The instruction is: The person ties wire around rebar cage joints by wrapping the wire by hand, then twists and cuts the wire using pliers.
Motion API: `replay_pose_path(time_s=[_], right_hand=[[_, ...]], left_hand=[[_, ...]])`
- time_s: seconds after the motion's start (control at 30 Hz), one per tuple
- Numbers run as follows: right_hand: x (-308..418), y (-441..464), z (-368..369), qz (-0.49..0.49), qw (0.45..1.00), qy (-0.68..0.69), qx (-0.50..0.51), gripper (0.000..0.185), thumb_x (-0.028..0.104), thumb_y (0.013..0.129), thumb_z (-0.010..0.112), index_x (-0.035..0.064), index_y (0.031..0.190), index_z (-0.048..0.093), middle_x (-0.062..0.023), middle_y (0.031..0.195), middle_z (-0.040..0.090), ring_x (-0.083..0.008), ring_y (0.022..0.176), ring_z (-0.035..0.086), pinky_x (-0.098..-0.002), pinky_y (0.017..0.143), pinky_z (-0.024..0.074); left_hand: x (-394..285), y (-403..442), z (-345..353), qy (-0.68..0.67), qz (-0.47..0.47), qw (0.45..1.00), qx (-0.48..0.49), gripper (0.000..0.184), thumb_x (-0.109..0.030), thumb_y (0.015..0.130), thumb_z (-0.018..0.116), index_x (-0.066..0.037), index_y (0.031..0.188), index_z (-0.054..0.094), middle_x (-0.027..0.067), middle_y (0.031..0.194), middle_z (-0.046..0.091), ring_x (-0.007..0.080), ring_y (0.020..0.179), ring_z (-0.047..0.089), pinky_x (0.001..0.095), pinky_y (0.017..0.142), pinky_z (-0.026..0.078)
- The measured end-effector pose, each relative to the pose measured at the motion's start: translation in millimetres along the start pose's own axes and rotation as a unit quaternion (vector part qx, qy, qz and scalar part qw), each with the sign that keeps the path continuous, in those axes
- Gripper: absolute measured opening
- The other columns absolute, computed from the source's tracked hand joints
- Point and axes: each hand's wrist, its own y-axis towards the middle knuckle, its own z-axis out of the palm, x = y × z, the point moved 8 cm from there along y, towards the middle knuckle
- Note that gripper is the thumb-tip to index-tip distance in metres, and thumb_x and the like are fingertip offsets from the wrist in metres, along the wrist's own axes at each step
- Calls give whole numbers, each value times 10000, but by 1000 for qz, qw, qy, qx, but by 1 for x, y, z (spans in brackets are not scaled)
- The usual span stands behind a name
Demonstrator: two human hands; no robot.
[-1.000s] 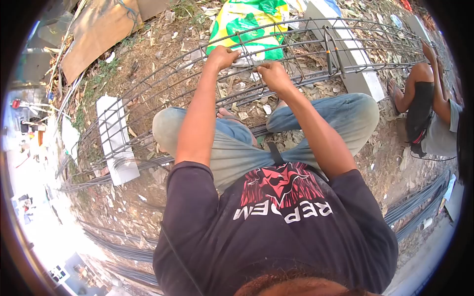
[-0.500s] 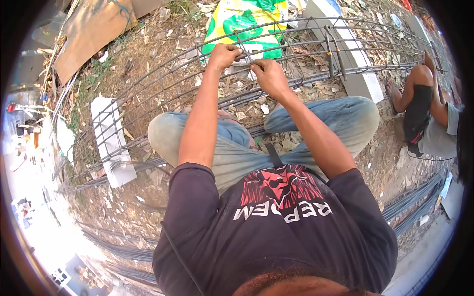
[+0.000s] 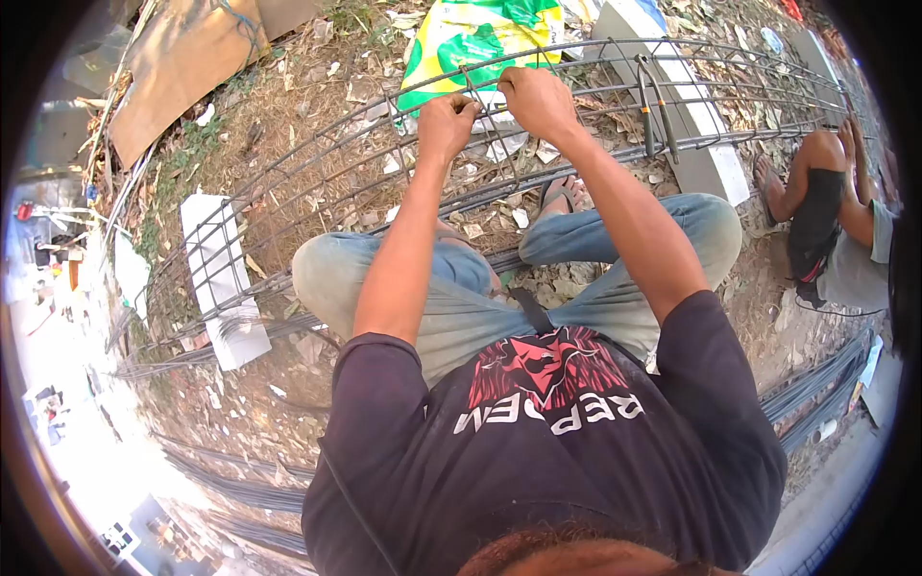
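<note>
A long cage of thin steel bars (image 3: 327,152) runs across the view in front of my crossed legs. My left hand (image 3: 448,123) is closed at one of its bars, fingertips pinched together; what lies between them is too small to make out. To its right and a little farther away, my right hand (image 3: 538,96) is closed too, its fingertips by an upper bar, and their contents are hidden. Pincers with orange and black handles (image 3: 656,110) hang on the cage to the right of my hands.
Behind the cage lies a yellow, green and white sack (image 3: 471,43). Pale blocks (image 3: 223,278) (image 3: 706,154) stand under the cage. At the right another person (image 3: 821,182) sits beside it. Bundled bars (image 3: 831,384) lie at the lower right, a brown board (image 3: 182,72) at the upper left.
My right hand has moved up and away from me, to an upper bar. My left hand has shifted slightly down and stays closed. A sandalled foot now shows below the cage.
</note>
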Motion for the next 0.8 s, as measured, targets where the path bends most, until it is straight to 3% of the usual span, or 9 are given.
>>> replay_pose_path(time_s=[0.17,0.2,0.3,0.33,0.43,0.47,0.57,0.67,0.8], right_hand=[[-38,50,68,31,988,-97,115,228,163,858,647,38,1010,762,-225,985,766,-398,941,754,-511,805,586],[-28,54,73,29,976,-130,171,240,160,845,644,29,1006,766,-199,1029,774,-362,984,757,-481,815,593],[-13,58,82,20,948,-155,279,246,172,840,682,42,1027,775,-180,1030,778,-347,988,757,-462,819,597],[-18,61,91,1,938,-158,308,289,235,822,758,60,1050,784,-158,1031,783,-332,986,756,-464,815,598],[-19,51,79,-33,947,-135,291,362,323,789,830,70,1044,791,-140,1040,785,-330,979,758,-472,803,597],[-25,45,72,6,952,-120,280,372,329,798,832,86,1076,785,-119,1067,778,-320,1018,734,-479,878,562],[-1,16,20,-130,975,-155,-89,289,274,893,743,139,1147,769,-92,1148,753,-278,1096,676,-447,954,509],[3,-10,9,-41,996,-73,-20,287,199,958,641,134,1225,726,-75,1223,723,-254,1181,619,-447,1020,452],[3,-41,36,-148,984,-77,-61,348,72,895,586,126,1209,726,-64,1158,731,-278,1175,622,-466,1069,408]], left_hand=[[-25,-18,-6,36,65,997,-12,266,-293,865,753,-47,953,808,171,844,767,320,756,743,413,724,559],[-33,-23,-7,23,62,998,-7,261,-266,871,780,-14,938,794,161,844,780,277,756,757,368,743,566],[-36,-29,-2,25,79,996,-40,259,-269,853,803,-16,903,771,148,840,779,262,768,756,361,745,564],[-29,-27,2,4,32,999,-42,257,-261,846,810,-14,874,747,145,840,776,256,767,751,360,742,560],[-26,-25,3,8,2,997,-71,247,-252,855,803,-12,872,748,147,830,772,252,743,741,361,732,556],[-26,-24,5,10,6,997,-71,240,-244,842,794,-9,867,747,156,826,768,279,746,741,383,737,556],[-36,-23,1,40,26,995,-89,198,-210,825,762,-14,841,741,166,794,754,340,753,741,430,721,565],[-34,-21,2,50,-5,995,-84,194,-211,814,753,-19,839,745,167,795,754,348,760,740,429,734,571],[-35,-20,3,44,-19,996,-80,181,-204,799,764,-26,829,748,162,790,756,340,753,740,426,726,573]])
